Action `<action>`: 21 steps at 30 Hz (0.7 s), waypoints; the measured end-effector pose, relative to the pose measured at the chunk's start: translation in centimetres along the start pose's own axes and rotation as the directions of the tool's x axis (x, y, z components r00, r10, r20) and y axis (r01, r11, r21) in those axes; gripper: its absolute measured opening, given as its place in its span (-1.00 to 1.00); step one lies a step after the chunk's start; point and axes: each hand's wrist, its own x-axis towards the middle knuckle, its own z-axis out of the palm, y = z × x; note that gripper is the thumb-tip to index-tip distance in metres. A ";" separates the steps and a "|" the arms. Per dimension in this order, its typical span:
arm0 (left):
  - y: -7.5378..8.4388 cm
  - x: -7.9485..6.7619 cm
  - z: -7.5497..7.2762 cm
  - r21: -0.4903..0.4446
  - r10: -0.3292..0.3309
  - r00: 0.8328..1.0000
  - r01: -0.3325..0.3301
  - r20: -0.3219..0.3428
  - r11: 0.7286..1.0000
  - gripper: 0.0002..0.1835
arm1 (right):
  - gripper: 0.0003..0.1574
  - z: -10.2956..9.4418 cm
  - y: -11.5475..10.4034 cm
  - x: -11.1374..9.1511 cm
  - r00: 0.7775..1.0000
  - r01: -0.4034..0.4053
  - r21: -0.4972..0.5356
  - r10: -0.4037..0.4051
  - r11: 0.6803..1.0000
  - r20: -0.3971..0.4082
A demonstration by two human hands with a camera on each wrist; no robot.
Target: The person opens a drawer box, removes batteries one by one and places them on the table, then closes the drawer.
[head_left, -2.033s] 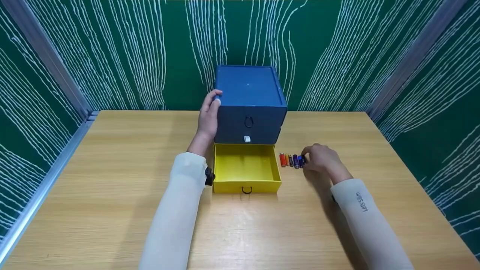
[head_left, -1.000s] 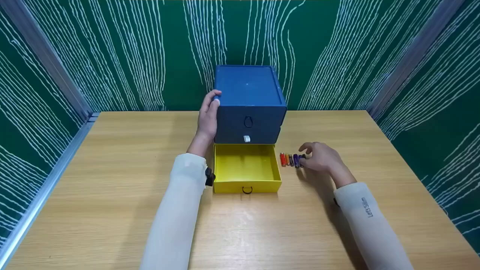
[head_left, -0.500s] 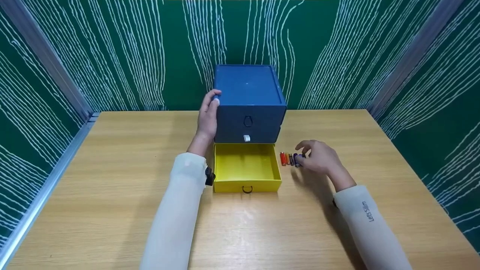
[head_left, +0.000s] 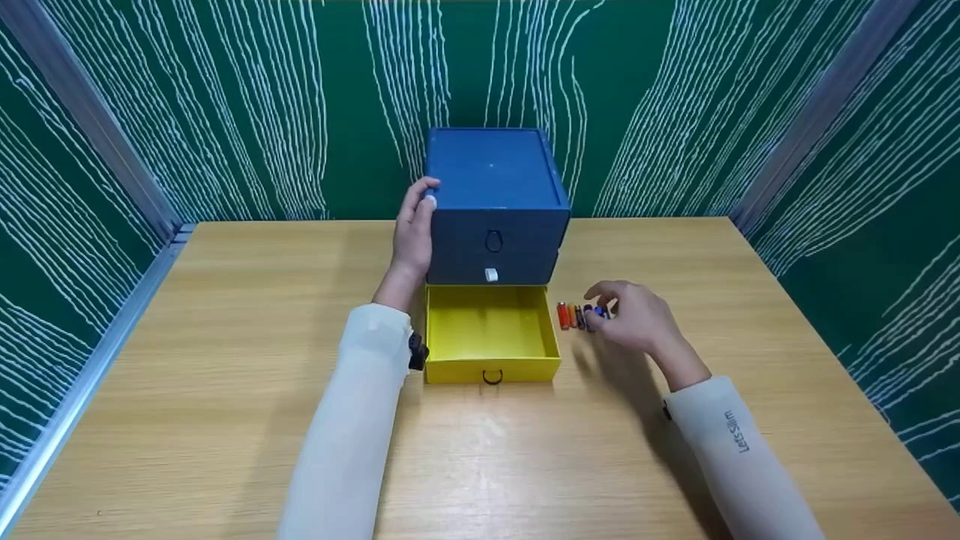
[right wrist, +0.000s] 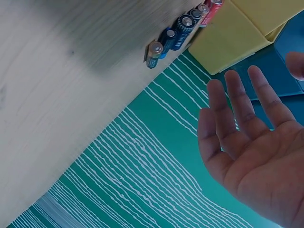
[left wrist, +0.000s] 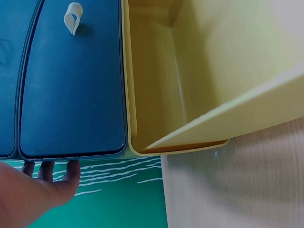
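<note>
A row of several small batteries [head_left: 563,316] lies on the table, right of the pulled-out yellow drawer [head_left: 455,370]. My right hand [head_left: 632,315] hovers over the right end of the row and hides part of it. In the right wrist view its fingers [right wrist: 242,107] are spread and gently bent, apart from the batteries, with nothing in the palm. My left hand [head_left: 413,236] rests against the left side of the blue drawer cabinet [head_left: 491,176]. From the left wrist view, its fingertips touch the cabinet's side. The drawer's visible floor is bare.
Above the yellow drawer, the cabinet has dark blue fronts, one with a black ring pull [head_left: 493,241] and one with a white tab [head_left: 491,274]. The wooden table [head_left: 225,360] reaches back to a green wall [head_left: 360,150] with white wavy lines. Metal posts stand at both back corners.
My right hand has shifted left along the battery row and opened out from its lower pose at the right end. The left hand, cabinet and drawer stay in place.
</note>
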 end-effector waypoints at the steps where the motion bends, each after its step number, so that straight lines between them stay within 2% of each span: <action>1: 0.0 0.0 0.0 0.001 0.000 1.000 0.000 0.001 1.000 -0.62 | -0.61 0.0 -0.1 -0.1 1.000 0.001 -0.004 -0.001 1.000 -0.006; 6: -0.1 0.1 0.1 -0.005 0.000 1.000 0.000 0.000 1.000 -0.62 | -0.58 -0.1 -0.4 -0.5 1.000 -0.022 -0.014 0.022 1.000 -0.018; 12: -0.1 0.0 0.1 -0.004 -0.002 1.000 0.002 -0.004 1.000 -0.62 | -0.62 0.0 -1.5 -1.1 1.000 -0.004 0.018 0.005 1.000 -0.014; 21: 0.1 0.0 0.0 0.000 -0.005 1.000 0.005 0.002 1.000 -0.61 | -0.70 -0.3 -3.5 -1.5 0.994 0.104 0.060 -0.102 0.993 -0.027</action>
